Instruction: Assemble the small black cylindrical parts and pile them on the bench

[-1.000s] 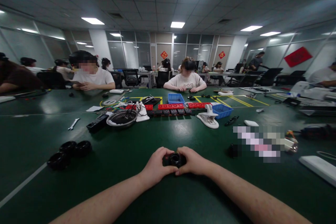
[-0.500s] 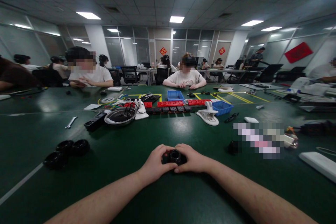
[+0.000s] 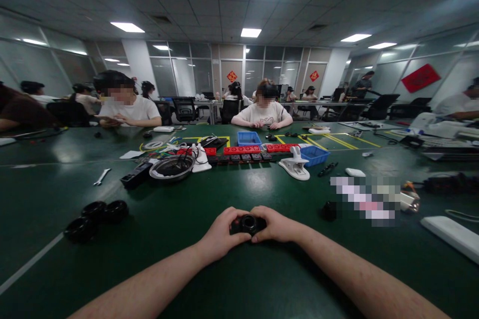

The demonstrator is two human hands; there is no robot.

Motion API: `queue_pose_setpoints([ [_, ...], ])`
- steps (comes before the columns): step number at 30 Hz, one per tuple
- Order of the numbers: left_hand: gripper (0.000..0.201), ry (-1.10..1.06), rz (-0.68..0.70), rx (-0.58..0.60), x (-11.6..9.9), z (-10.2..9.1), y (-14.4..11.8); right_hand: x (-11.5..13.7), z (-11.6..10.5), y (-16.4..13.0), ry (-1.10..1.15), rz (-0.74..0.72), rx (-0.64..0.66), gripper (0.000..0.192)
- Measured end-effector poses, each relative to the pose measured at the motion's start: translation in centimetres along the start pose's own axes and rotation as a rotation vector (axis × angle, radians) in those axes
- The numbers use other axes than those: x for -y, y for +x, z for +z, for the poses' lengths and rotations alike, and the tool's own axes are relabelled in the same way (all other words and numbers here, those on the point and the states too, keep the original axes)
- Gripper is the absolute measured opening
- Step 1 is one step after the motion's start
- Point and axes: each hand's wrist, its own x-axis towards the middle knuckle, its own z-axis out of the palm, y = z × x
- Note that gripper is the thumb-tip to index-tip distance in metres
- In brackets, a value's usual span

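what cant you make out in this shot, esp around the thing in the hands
Head view, the only one:
- Small black ring-shaped part: its sides and underside are covered by the left hand and right hand.
- Patch right of the hands: pixelated, contents unreadable.
- White flat object: cut off by the right edge.
- Red blocks far across the green table: too small for detail.

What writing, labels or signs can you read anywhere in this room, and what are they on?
No text can be read.
Red diamond signs on the far glass wall: marks too small to read.
Red banner on the right wall: blurred.
Small black part held in both hands: no label shows.
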Motion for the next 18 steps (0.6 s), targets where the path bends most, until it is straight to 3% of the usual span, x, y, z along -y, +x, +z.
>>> queue_pose_setpoints([
  [7, 0.033, -0.013, -0.098, -0.100, 0.3, 0.6, -0.1, 1.1, 1.8, 0.1, -0.331, 0.166, -0.184, 0.046],
  [12, 0.032, 0.004, -0.140, -0.169, 0.7, 1.0, 0.1, 1.6, 2.6, 0.3, -0.533, 0.195, -0.246, 0.050],
  [15, 0.033, -0.009, -0.107, -0.151, 0.8, 0.8, 0.2, 1.4, 2.3, 0.2, -0.452, 0.125, -0.243, 0.056],
  [18, 0.034, -0.007, -0.049, -0.095, 0.8, 0.5, 0.2, 0.9, 1.3, 0.0, -0.243, 0.002, -0.143, 0.059],
])
